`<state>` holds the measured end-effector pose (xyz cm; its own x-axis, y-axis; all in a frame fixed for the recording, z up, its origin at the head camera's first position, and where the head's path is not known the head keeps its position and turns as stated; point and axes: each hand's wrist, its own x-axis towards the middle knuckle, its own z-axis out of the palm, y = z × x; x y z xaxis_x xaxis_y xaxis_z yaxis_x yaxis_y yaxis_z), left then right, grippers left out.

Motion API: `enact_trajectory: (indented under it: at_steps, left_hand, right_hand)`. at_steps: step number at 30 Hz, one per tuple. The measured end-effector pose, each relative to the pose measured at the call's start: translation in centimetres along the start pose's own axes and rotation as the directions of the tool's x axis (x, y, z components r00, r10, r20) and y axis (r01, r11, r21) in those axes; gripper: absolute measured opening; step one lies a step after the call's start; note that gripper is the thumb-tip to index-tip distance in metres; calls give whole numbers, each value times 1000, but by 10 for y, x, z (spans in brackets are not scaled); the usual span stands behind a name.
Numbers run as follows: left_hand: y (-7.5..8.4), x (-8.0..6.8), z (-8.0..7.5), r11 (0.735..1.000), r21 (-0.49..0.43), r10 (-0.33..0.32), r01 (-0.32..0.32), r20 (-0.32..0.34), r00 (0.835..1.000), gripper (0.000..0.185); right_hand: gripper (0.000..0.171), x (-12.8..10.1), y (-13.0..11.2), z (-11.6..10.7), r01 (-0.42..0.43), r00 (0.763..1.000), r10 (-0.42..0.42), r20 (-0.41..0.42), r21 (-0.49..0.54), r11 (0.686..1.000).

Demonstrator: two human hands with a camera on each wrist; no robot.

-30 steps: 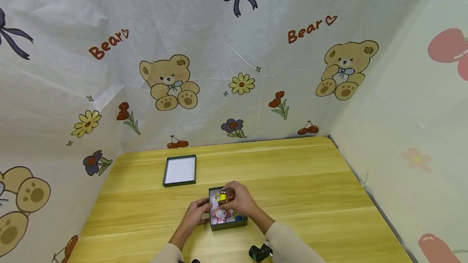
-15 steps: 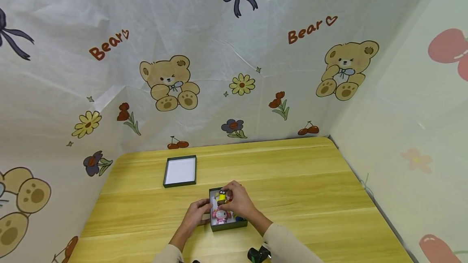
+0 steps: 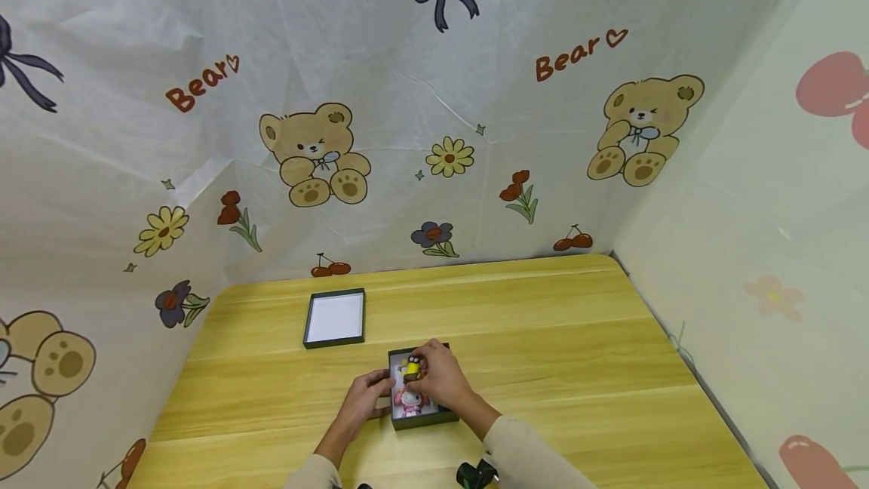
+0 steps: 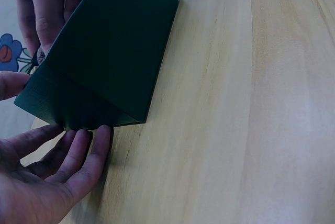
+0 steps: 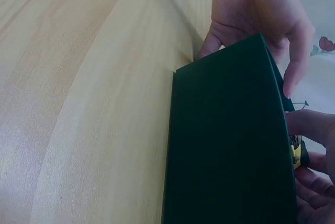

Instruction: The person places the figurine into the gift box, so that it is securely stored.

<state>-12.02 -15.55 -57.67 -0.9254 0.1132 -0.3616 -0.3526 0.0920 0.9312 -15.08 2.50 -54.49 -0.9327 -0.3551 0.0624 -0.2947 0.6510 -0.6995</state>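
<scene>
An open dark green box (image 3: 426, 420) with a white inside lies on the table's near half. My left hand (image 3: 361, 401) holds its left wall, thumb over the rim and fingers against the outer side (image 4: 57, 177). With the fingertips of my right hand (image 3: 444, 379), I pinch a small yellow-and-black toy figurine (image 3: 413, 369) over the upper part of the box. Below it sits a pink-and-white toy figurine (image 3: 410, 400). The right hand and forearm cover the box's right side. From the right wrist, the box's outer wall (image 5: 230, 135) hides most of the contents.
A shallow white-lined tray with a dark green rim, like the box's lid (image 3: 334, 317), lies farther back on the left. The wooden table (image 3: 543, 338) meets patterned sheets behind and on the right. A black device (image 3: 477, 474) is by the right sleeve.
My right hand and forearm have shifted slightly, uncovering the box's far right corner and covering a blue item at its lower right. The left hand stays put.
</scene>
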Motion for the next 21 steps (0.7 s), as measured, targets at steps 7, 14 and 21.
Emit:
enact_trajectory:
  at_steps: [7, 14, 21]
  left_hand:
    - [1, 0, 0, 1000, 7, -9, 9, -6, 1000, 57]
    - [0, -1, 0, 1000, 7, 1, -1, -7, 1000, 58]
    - [-1, 0, 0, 1000, 3, 2, -2, -7, 1000, 57]
  right_hand:
    - [49, 1, -1, 3, -6, 1000, 6, -4, -37, 999]
    - [50, 3, -5, 7, -45, 999, 42, -27, -110, 993]
    - [51, 5, -8, 9, -73, 997, 67, -43, -158, 985]
